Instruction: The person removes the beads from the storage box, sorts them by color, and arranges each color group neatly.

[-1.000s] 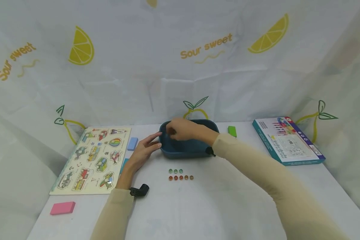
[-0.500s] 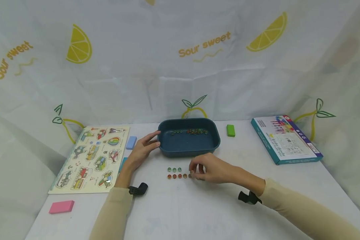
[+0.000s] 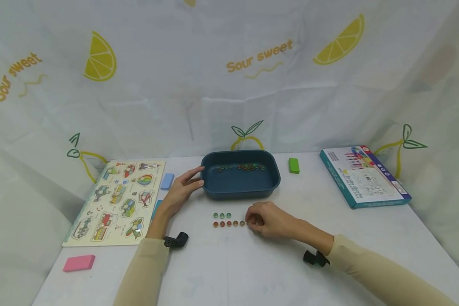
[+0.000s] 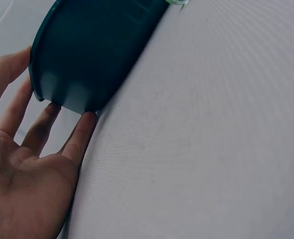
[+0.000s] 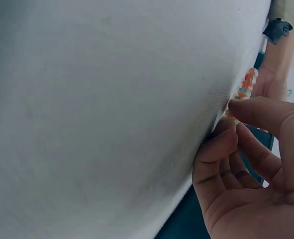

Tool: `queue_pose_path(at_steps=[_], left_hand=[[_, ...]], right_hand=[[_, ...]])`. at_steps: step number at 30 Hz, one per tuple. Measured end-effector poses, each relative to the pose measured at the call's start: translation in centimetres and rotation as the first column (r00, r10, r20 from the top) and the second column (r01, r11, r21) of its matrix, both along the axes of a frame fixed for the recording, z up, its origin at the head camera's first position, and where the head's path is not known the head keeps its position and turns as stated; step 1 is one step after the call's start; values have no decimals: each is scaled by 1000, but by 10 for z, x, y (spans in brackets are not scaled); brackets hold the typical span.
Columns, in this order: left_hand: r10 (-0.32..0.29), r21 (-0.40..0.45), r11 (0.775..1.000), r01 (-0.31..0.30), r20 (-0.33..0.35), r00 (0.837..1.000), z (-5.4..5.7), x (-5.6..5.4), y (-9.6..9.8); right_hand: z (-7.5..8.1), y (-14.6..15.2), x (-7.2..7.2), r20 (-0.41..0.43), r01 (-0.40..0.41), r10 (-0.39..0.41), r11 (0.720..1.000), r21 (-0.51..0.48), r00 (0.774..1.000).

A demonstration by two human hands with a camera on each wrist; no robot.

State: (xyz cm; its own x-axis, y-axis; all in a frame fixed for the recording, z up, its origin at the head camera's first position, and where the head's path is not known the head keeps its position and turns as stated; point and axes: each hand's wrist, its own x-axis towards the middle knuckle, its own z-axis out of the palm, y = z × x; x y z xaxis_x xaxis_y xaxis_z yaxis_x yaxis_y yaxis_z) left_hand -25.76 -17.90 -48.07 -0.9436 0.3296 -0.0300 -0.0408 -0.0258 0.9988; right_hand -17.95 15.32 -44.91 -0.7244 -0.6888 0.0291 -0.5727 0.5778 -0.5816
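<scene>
A dark blue plastic tray (image 3: 241,195) stands at the back of the table, with several glass marbles (image 3: 251,167) in it. My left hand (image 3: 179,194) rests its extended fingertips against the tray's left end; the left wrist view shows those fingers (image 4: 78,139) touching its wall. In front of the tray lie two rows: three green marbles (image 3: 222,215) and, nearer me, several orange and amber marbles (image 3: 229,224). At the right end of the nearer row, my right hand (image 3: 272,221) pinches a small marble (image 5: 231,117) between thumb and fingers, low at the tabletop. Fingers partly hide it.
On the left lies a picture puzzle board (image 3: 118,199), with a blue block (image 3: 167,181) beside it and a pink block (image 3: 79,263) nearer me. A green block (image 3: 294,165) and a boxed set (image 3: 365,176) lie to the right.
My right hand has come out of the tray toward me to the right end of the orange row, then shifted slightly right there. My left hand stays against the tray.
</scene>
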Motion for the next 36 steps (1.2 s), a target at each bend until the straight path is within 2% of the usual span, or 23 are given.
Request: queue_pose_path(at_steps=[8,11,14,18,20,22,25,28,32,36], left_hand=[[-4,11,1000,4,-8,1000,-2,-1,0],[-9,9,1000,9,-8,1000,-2,-2,0],[-15,9,1000,15,-8,1000,-1,-2,1],[-18,17,1000,19,-10,1000,0,-2,1],[-15,17,1000,15,-7,1000,0,-1,0],[-10,14,1000,10,-3,1000,-1,-1,-1],[0,6,1000,0,8,1000,-3,0,-3],[-1,-6,1000,2,9,1000,-5,-1,-4],[-1,-4,1000,1,0,1000,-5,-2,-3],[-9,0,1000,9,-11,1000,-4,-3,-2]], right_hand=[[5,4,0,28,-1,1,1000,11,1000],[17,6,-3,17,-11,11,1000,25,1000],[41,6,-11,-43,-29,29,999,13,999],[73,-7,-40,-161,-36,35,999,-4,986],[83,-19,-62,-187,-33,36,999,20,982],[88,-33,-86,-178,-26,39,997,75,983],[86,-55,-122,-145,-28,57,981,194,988],[79,-77,-148,-134,-34,80,949,314,988],[68,-102,-165,-149,-42,122,891,451,981],[56,-119,-169,-169,-26,145,829,559,975]])
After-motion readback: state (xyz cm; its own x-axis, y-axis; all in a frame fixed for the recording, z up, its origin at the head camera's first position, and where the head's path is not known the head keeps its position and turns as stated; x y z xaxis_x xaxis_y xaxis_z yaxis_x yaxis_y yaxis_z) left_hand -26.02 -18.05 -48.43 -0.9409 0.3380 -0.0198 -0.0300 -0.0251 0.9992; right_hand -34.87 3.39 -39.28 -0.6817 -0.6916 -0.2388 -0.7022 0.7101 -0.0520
